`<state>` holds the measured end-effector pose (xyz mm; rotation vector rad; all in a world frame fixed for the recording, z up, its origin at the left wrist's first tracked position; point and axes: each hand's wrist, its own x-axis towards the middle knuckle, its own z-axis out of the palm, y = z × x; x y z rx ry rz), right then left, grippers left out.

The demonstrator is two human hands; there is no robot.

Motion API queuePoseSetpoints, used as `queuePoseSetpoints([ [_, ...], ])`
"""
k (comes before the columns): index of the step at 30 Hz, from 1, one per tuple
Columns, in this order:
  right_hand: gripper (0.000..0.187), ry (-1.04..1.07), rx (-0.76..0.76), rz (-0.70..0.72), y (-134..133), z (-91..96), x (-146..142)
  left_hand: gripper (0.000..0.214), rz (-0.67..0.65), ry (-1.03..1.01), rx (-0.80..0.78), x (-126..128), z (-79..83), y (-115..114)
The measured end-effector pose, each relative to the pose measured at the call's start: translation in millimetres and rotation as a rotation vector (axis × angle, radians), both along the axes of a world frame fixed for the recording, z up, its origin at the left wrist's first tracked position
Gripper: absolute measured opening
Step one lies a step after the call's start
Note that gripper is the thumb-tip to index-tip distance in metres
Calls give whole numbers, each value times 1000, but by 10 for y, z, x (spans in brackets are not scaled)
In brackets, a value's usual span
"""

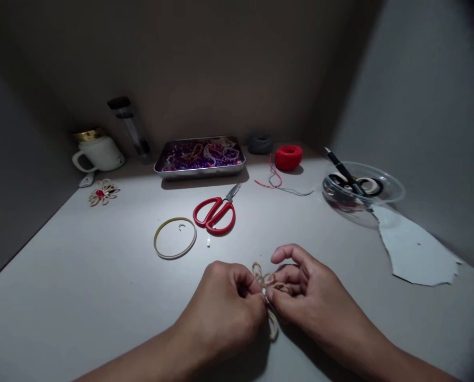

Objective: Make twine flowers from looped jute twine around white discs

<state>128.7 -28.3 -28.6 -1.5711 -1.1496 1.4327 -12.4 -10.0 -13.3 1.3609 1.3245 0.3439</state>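
Observation:
Both hands meet low in the middle of the grey table (81, 276). My left hand (225, 305) is closed, its fingertips pinching a small looped piece of tan twine (265, 281). My right hand (300, 289) pinches the same twine from the other side, index finger raised and curled. A tail of the twine (274, 326) hangs down between the two hands. Loops of twine stick up above the fingers.
Red-handled scissors (217, 212) and a thin ring (175, 238) lie just beyond the hands. Further back are a metal tray of beads (200, 155), red thread spool (288, 157), grey spool (260, 142), white mug (97, 153), twine flower (104, 192), glass bowl with pen (360, 187), and paper scrap (415, 249).

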Motion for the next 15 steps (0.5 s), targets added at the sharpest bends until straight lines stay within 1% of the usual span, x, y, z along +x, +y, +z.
queuePoseSetpoints([
  [8, 32, 2, 9, -2, -15, 28, -2, 12, 63, 41, 19, 20, -11, -28],
  [12, 32, 7, 6, -5, -17, 22, -2, 11, 50, 54, 63, 10, -16, -49],
  [15, 32, 9, 8, -13, -15, 12, -1, 10, 37, 32, 66, -5, -18, -60],
])
